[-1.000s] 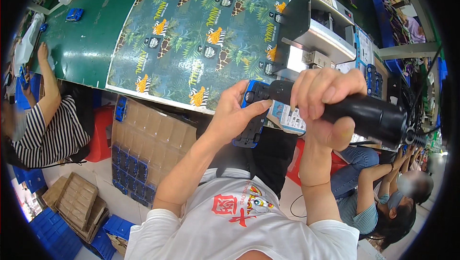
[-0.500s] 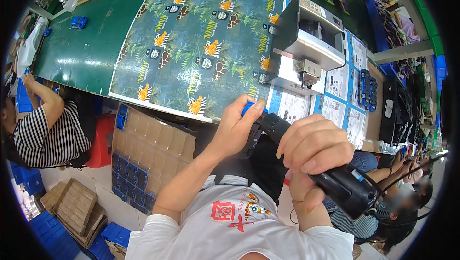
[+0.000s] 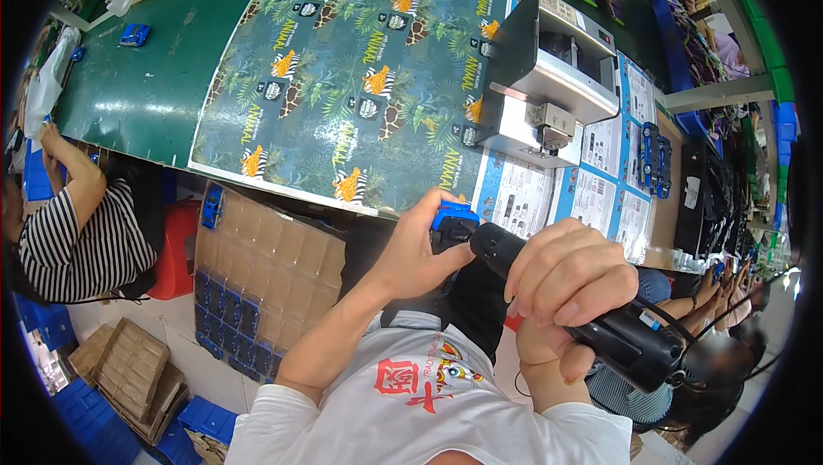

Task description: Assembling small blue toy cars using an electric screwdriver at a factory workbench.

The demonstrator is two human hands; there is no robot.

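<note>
Printed sheet: a large jungle-pattern sheet (image 3: 360, 79) with orange animals and dark round badges lies flat across the middle of the green counter (image 3: 146, 79), reaching its near edge.
Leaflets: white and blue printed sheets (image 3: 591, 199) lie along the counter's right part, below and beside the grey metal machine (image 3: 549, 79).
Blue toy cars: one small blue car (image 3: 135, 34) sits near the counter's far left corner; two dark blue ones (image 3: 656, 156) lie side by side toward the right edge.
Cardboard trays: a brown cardboard divider tray (image 3: 266, 272) stands on the floor below the counter's near edge, with blue pieces in its lower cells.
Left hand: I see my left hand (image 3: 416, 251) closed around a small blue toy part (image 3: 453, 218), thumb on its near side, fingers curled over the top.
Right hand: my right hand (image 3: 570, 281) is clenched fully around a black electric screwdriver (image 3: 591, 315), all fingers wrapped on the barrel.
Screwdriver tip: its nose points left and meets the blue part, just off the counter's near edge, above my lap.
Arm pose: both forearms rise from the lower edge, elbows bent, hands drawn together in front of my white shirt (image 3: 429, 405).
Neighbour: a person in a striped top (image 3: 86, 242) sits at the counter's left end.
</note>
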